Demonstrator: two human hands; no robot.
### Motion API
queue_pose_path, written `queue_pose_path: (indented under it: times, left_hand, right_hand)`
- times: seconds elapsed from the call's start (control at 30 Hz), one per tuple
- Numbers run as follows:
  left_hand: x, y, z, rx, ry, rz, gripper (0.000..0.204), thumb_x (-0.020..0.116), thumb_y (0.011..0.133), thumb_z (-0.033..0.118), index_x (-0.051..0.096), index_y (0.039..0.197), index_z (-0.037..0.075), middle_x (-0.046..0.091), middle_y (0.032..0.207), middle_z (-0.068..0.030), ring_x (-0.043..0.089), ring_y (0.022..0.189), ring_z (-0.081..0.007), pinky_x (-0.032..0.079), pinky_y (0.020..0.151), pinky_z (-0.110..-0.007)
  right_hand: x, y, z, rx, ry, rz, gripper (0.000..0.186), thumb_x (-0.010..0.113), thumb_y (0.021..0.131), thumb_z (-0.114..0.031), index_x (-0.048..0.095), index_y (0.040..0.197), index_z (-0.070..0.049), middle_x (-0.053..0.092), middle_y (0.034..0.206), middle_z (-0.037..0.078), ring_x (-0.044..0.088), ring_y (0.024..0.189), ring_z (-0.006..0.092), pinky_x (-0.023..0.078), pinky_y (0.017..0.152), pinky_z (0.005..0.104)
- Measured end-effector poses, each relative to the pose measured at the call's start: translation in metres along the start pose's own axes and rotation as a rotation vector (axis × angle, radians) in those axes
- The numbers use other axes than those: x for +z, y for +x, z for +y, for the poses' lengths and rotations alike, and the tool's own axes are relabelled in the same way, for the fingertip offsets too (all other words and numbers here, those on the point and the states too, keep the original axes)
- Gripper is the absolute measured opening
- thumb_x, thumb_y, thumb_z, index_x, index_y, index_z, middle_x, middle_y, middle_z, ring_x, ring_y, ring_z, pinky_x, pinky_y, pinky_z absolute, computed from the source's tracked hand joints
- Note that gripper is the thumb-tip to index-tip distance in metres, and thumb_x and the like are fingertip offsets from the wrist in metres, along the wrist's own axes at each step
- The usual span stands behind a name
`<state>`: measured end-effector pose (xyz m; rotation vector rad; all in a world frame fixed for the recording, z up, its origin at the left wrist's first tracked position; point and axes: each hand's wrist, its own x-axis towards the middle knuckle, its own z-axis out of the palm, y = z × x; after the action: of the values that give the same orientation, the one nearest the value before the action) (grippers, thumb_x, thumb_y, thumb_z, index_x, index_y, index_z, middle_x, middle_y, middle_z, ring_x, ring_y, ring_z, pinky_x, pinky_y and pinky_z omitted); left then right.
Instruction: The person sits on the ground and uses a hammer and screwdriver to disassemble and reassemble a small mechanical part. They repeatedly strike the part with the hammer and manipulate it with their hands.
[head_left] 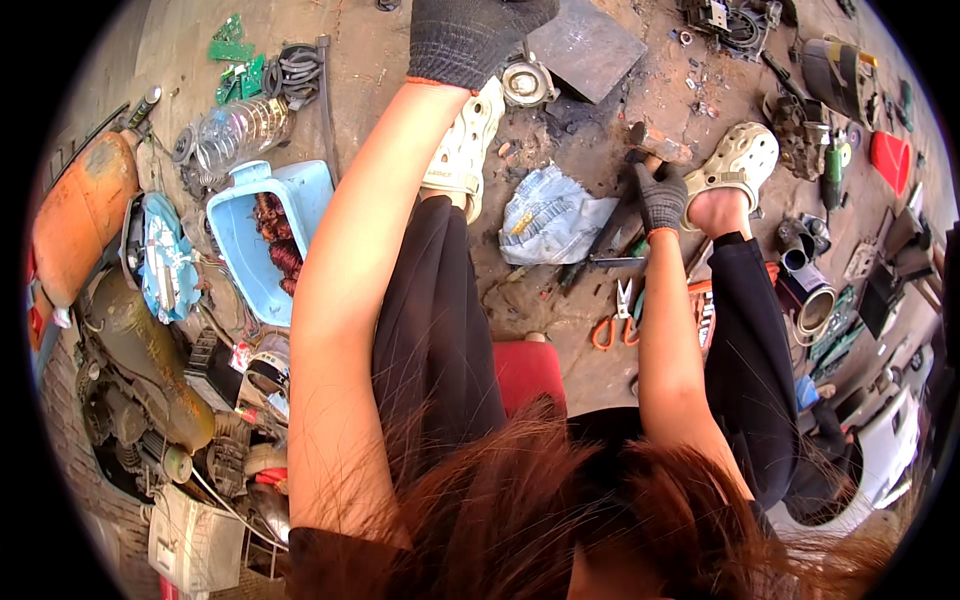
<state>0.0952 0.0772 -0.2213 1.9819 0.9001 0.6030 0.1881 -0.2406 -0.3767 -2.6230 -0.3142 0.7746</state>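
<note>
My left hand [470, 45], in a dark grey knit glove with an orange cuff edge, reaches to the top of the view. Its fingers are partly cut off by the picture's edge, so their hold cannot be made out. Just below them is a round metal part [527, 82] beside a flat dark steel plate [588, 45]. My right hand [661, 198], gloved the same way, is closed round the handle of a hammer [664, 146] with a worn, rusty head. It is beside my right clog [737, 163]. A folded piece of pale denim [553, 218] lies between my feet.
A blue tub [232, 236] on the left holds copper windings. Orange-handled snips [604, 332] lie near my right forearm. A clear plastic bottle [235, 138] and green circuit boards [232, 50] are at the upper left. A green angle grinder [832, 175] lies among scrap on the right.
</note>
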Motion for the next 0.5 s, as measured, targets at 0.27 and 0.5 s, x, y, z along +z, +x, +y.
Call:
queue_pose_path:
  times: [0.27,0.5]
  left_hand:
    - [0.005,-0.006,0.002,0.057,0.017,0.073,0.026,0.073,0.069,0.023,0.056,0.077,0.006,0.057,0.064,-0.0111,0.058,0.061,-0.0265,0.047,0.059,-0.035]
    - [0.014,-0.007,0.002,0.097,0.080,0.118,0.029,0.073,0.069,0.030,0.057,0.079,0.007,0.060,0.073,-0.0169,0.062,0.071,-0.0349,0.049,0.063,-0.041]
  right_hand:
    - [-0.006,-0.042,-0.041,0.315,0.844,0.067,0.032,0.062,0.088,-0.034,0.051,0.101,-0.007,0.056,0.067,0.005,0.057,0.058,0.0169,0.045,0.049,0.0284]
    - [-0.074,-0.025,-0.057,0.173,0.711,-0.101,0.022,0.064,0.086,-0.023,0.059,0.094,-0.003,0.057,0.066,0.006,0.055,0.057,0.0160,0.045,0.053,0.0285]
